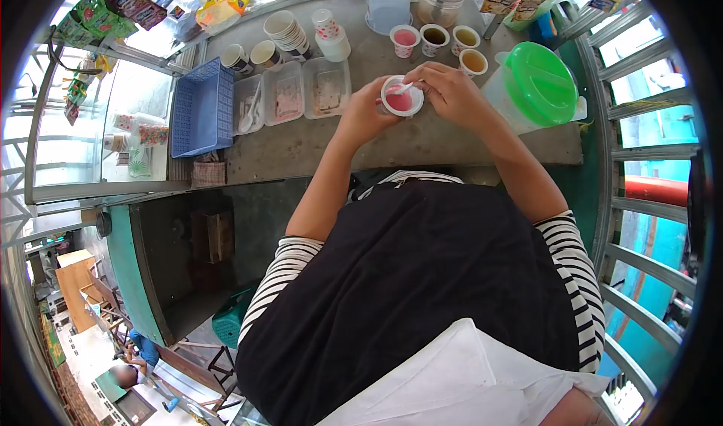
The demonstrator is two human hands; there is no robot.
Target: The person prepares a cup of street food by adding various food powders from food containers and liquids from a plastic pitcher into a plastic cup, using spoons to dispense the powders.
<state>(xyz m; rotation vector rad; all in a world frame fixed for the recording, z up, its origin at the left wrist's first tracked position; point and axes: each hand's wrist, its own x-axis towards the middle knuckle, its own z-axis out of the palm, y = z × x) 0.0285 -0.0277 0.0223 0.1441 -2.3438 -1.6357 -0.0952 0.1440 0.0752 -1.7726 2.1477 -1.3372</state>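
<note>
My left hand (365,115) is wrapped round a small white cup (413,109) of pink liquid, held upright above the counter (452,149). Between the fingers of my right hand (449,89) is a small white spoon (402,89), its lower end in the cup. Just beyond my hands stand several filled cups: one pink (404,39), one dark (434,36), one yellow-green (465,38) and one orange (473,62).
A clear pitcher with a green lid (541,83) stands right. Leftward are plastic tubs (327,87), stacked paper cups (283,28) and a blue basket (203,110). Sachets (124,8) hang above. A metal grille (651,155) borders the right. A person (135,362) sits lower left.
</note>
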